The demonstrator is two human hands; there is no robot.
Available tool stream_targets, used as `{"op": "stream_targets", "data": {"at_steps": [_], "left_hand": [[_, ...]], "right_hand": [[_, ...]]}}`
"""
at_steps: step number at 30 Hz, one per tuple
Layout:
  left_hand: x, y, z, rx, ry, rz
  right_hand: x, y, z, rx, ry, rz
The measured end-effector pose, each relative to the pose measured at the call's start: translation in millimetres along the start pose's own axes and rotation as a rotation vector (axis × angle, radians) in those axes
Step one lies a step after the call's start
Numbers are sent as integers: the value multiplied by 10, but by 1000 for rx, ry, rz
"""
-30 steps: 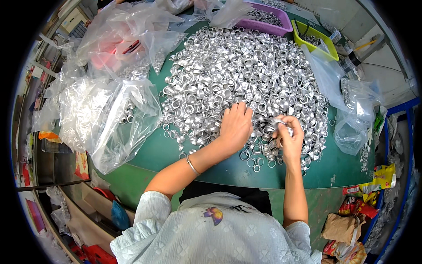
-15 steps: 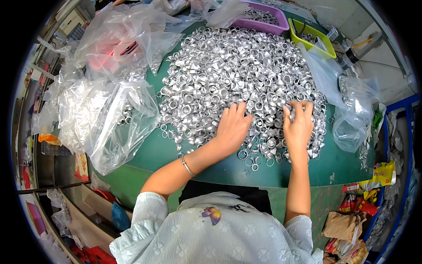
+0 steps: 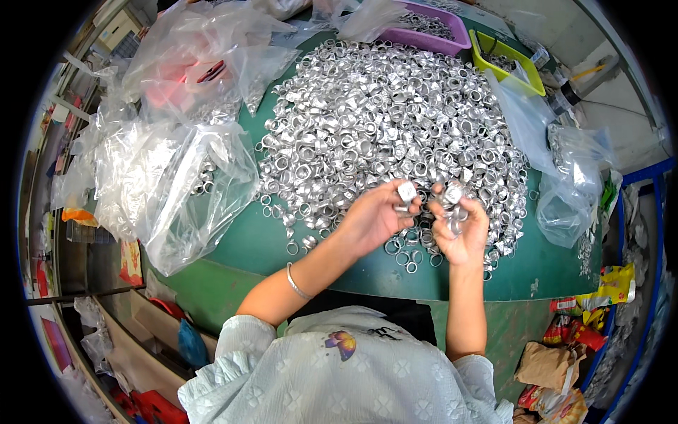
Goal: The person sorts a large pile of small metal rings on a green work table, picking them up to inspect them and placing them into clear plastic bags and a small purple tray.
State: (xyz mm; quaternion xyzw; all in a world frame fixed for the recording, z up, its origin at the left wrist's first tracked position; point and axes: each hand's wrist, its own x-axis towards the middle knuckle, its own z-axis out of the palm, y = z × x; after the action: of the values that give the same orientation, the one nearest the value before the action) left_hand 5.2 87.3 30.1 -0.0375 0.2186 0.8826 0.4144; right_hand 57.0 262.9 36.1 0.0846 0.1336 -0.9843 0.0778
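**Both hands hold rings over the pile**

The left hand (image 3: 374, 219) pinches one silver ring (image 3: 407, 191) between thumb and fingertips. The right hand (image 3: 460, 227) curls closed around a cluster of rings (image 3: 452, 205). Both hover above the near edge of the pile (image 3: 388, 120) on the green table (image 3: 261, 247).

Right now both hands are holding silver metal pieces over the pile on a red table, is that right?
Not quite: the table is green, not red, as the head view shows. The rest holds: the left hand and right hand each hold silver metal pieces just above the near edge of the pile.
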Motion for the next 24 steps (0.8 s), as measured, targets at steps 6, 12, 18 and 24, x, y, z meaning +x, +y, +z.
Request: {"op": "stream_targets", "data": {"at_steps": [6, 12, 18, 24], "left_hand": [[-267, -234, -144, -276, -99, -101], [-408, -483, 111, -186, 259, 74], [-523, -396, -45, -428, 224, 58], [-838, -122, -136, -424, 400, 189]], "right_hand": [[-122, 381, 46, -358, 47, -265], [-196, 906, 203, -1690, 16, -1075], [-222, 1046, 447, -2099, -250, -903], [-227, 1110, 442, -1858, -253, -991]]}}
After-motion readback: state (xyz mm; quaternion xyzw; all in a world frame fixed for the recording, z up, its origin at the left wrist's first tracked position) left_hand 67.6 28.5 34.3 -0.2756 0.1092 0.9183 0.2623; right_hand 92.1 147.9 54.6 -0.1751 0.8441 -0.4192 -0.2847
